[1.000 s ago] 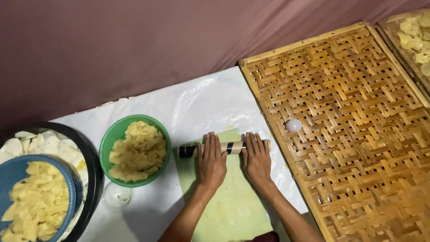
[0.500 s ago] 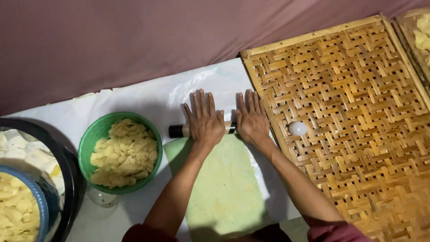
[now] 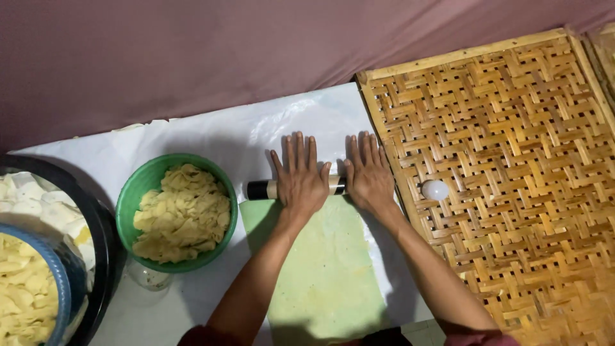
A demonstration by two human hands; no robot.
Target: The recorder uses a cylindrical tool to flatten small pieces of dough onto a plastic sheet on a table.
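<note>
Both my hands lie flat, fingers spread, on a rolling pin (image 3: 262, 189) with a black end and a pale band. My left hand (image 3: 298, 177) presses on its middle and my right hand (image 3: 368, 172) on its right part. The pin lies across the far end of a thin, pale green-yellow dough sheet (image 3: 320, 269) spread on white plastic sheeting (image 3: 218, 138). My forearms reach over the sheet from the bottom edge.
A green bowl (image 3: 134, 192) of pale yellow dough pieces stands left of the sheet, a small clear glass (image 3: 148, 279) below it. A black tray (image 3: 102, 230) and a blue bowl (image 3: 57, 275) of pieces are far left. A woven bamboo tray (image 3: 512, 166) with a small white ball (image 3: 435, 189) lies right.
My hands have rolled the pin away from me, from the middle of the dough sheet to its far end, with my arms stretched out.
</note>
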